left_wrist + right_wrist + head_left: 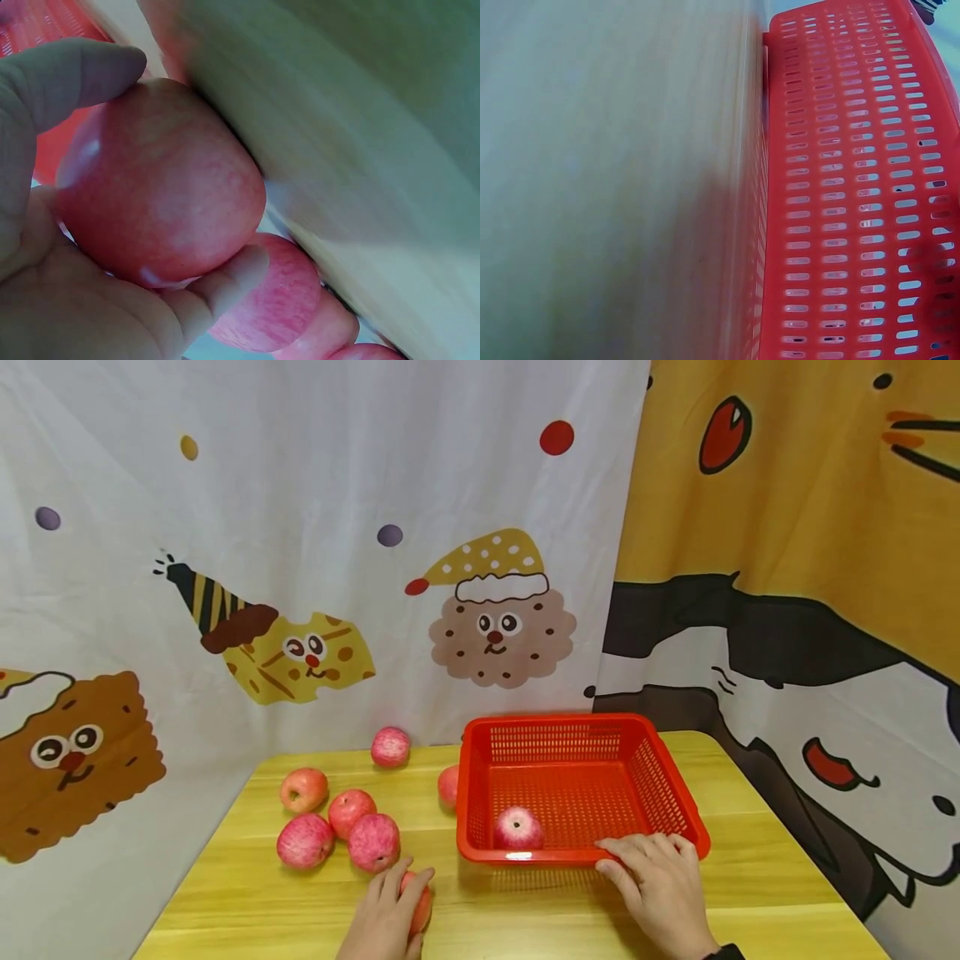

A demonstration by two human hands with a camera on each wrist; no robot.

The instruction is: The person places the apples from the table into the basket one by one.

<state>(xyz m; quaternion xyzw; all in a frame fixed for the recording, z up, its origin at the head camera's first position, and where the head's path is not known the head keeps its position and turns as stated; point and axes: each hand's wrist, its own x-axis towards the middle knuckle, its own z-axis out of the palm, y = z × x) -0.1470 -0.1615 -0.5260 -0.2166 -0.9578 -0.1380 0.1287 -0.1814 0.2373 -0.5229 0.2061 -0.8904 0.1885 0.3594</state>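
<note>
Low at the front of the table, my left hand (381, 912) holds a red apple (422, 906). In the left wrist view, thumb and fingers curl round the sides of this apple (165, 180). My right hand (662, 887) grips the front rim of a red plastic basket (555, 721) near its right corner, fingers over the edge and thumb on the outside. One apple (517, 831) sits inside the basket at the front left. The right wrist view shows the slotted basket wall (775, 187) but not the hand.
Left of the basket lie several more apples, among them a dark pink one (374, 843) close beyond my left hand. Another apple (391, 747) is at the table's back edge, and one (448, 787) is partly hidden by the basket. A printed curtain (315, 485) hangs behind the wooden table (247, 893).
</note>
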